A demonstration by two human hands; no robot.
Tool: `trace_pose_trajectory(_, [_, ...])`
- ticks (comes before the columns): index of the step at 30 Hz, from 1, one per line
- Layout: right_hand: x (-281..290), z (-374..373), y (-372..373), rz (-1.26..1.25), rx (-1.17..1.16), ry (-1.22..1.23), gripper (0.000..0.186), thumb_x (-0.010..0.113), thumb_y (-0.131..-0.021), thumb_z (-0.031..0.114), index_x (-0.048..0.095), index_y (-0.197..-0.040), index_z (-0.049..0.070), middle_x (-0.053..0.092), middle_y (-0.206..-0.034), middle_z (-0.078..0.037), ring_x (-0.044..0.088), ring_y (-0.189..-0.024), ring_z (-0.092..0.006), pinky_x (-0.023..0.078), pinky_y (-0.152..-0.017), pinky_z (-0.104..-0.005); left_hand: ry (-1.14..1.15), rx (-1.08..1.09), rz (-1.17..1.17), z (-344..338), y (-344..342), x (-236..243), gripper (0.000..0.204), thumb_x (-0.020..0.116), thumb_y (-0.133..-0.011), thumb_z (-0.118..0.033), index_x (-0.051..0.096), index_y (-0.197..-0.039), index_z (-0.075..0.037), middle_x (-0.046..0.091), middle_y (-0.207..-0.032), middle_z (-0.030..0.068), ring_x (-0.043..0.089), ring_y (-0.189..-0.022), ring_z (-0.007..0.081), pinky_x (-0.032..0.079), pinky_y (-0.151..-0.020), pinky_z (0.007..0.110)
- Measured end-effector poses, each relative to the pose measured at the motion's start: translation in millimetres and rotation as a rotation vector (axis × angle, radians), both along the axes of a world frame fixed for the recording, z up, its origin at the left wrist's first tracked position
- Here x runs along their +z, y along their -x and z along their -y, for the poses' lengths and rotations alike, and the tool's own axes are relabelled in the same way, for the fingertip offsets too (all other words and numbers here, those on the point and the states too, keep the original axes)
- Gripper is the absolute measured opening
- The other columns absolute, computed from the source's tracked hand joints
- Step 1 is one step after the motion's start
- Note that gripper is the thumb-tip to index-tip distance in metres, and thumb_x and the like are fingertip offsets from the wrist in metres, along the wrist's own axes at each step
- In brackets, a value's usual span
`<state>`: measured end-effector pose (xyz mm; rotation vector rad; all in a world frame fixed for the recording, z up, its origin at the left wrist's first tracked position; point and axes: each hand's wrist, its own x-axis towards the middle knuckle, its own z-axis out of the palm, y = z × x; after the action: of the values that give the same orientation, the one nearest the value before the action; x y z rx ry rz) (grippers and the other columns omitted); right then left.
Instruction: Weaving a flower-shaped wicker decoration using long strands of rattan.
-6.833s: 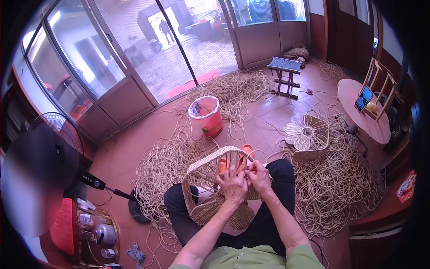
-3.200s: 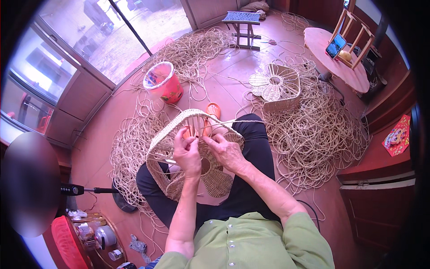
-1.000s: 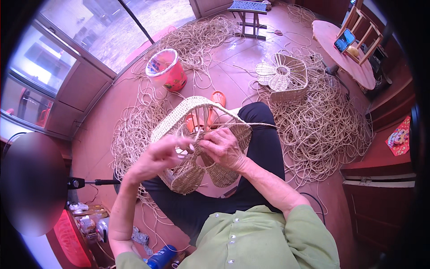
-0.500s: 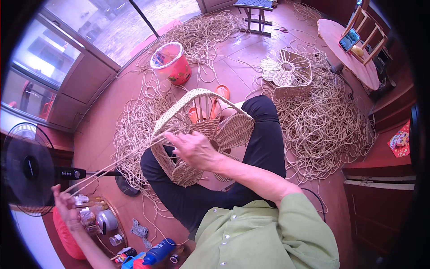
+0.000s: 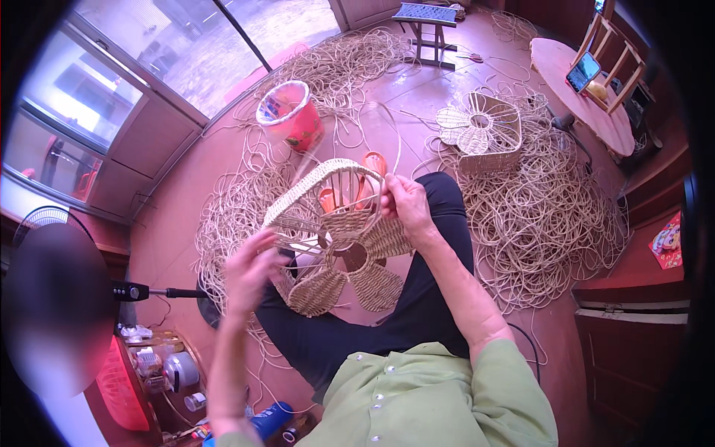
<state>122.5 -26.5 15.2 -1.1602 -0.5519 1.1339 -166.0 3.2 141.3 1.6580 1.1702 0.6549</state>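
A woven cord basket (image 5: 313, 176) with a flower-shaped panel (image 5: 380, 287) rests tilted across my lap, bare spokes showing under its arched rim. My right hand (image 5: 404, 200) pinches a pale cord (image 5: 396, 149) at the rim's right side; a loop of it trails beyond. My left hand (image 5: 253, 267) is beside the basket's left side, smeared by motion, so what its fingers hold cannot be made out. Orange slippers (image 5: 375, 163) show behind the rim.
Cord heaps (image 5: 540, 238) lie around me. Ahead are a red bucket (image 5: 296, 123) and folding stool (image 5: 424, 16); right, another woven piece (image 5: 490, 153) and a round board (image 5: 551, 71) with a phone. A fan (image 5: 134, 290) and cluttered tray (image 5: 179, 369) stand left.
My left hand has swung back in from the far lower left to the basket's side. My right hand has moved right and up to the rim, and the stretched cord now loops forward.
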Motion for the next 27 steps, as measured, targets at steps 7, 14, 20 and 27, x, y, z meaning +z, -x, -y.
trace_pose_trajectory(7, [13,-24,1,-0.043,-0.087,-0.057,0.032,0.051,-0.104,0.031,0.062,-0.090,0.004,0.062,-0.068,0.000,0.058,-0.052,-0.0079,0.048,-0.050,-0.0212,-0.378,0.054,-0.091,-42,-100,-95,0.006,0.068,-0.085,-0.003,0.070,-0.090,-0.001,0.070,-0.078,0.0157,0.070,-0.067,0.0235,0.052,-0.064,0.035])
trace_pose_trajectory(14, [9,-5,68,1.034,0.021,-0.317,0.038,0.046,-0.101,0.018,0.043,-0.137,0.006,0.067,-0.083,-0.024,0.069,-0.071,-0.0361,0.053,-0.061,-0.0449,-0.581,0.278,-0.245,-39,-102,-90,0.012,0.065,-0.085,-0.004,0.052,-0.086,-0.006,0.061,-0.063,0.0130,0.066,-0.060,0.0297,0.049,-0.057,0.043])
trace_pose_trajectory(20, [-1,-8,83,0.911,0.136,-0.239,0.038,0.049,-0.099,0.017,0.041,-0.134,0.005,0.067,-0.092,-0.026,0.067,-0.082,-0.0446,0.051,-0.073,-0.0540,-0.595,0.197,-0.242,-31,-97,-88,0.017,0.060,-0.087,-0.004,0.059,-0.103,-0.007,0.067,-0.081,0.0183,0.068,-0.075,0.0372,0.053,-0.067,0.047])
trace_pose_trajectory(27, [16,-7,82,0.318,0.282,-0.224,0.038,0.050,-0.098,0.013,0.040,-0.133,0.003,0.069,-0.097,-0.012,0.062,-0.061,-0.0161,0.050,-0.058,-0.0326,-0.694,-0.093,-0.516,-28,-77,-74,0.066,0.057,-0.082,-0.002,0.042,-0.145,-0.016,0.070,-0.102,0.0141,0.069,-0.078,0.0354,0.055,-0.065,0.046])
